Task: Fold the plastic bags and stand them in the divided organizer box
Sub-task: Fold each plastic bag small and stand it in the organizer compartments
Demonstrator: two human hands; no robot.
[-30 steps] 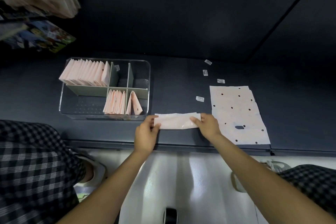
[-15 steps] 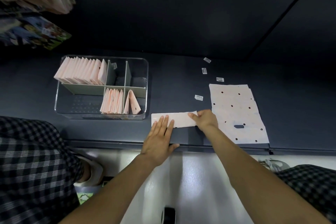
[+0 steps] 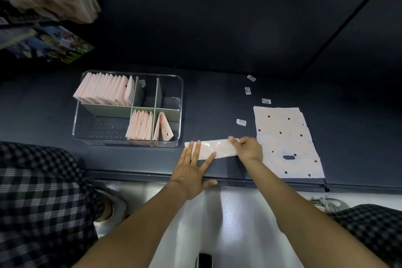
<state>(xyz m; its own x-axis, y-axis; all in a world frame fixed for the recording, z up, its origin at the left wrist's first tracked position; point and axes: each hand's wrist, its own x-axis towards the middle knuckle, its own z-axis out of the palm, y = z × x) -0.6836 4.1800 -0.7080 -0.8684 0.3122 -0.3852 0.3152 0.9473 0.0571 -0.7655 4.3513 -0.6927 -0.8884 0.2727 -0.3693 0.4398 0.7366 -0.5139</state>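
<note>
A pale pink plastic bag folded into a long strip lies on the dark table near its front edge. My left hand presses flat on the strip's left end with straight, spread fingers. At the right end my right hand pinches the strip with curled fingers. The clear organizer box with grey-green dividers stands to the left. Its back-left compartment holds several folded pink bags standing up. A front compartment holds several more, and one folded bag leans in the front-right compartment.
A stack of flat pink bags with dark dots lies right of my right hand. Small white labels are scattered on the table behind it. Colourful packages hang at the upper left. My checked trouser legs flank the table's front edge.
My left hand let go of the strip's left end, opened, and now lies flat on it. My right hand has stayed at the right end. The camera shifted slightly.
</note>
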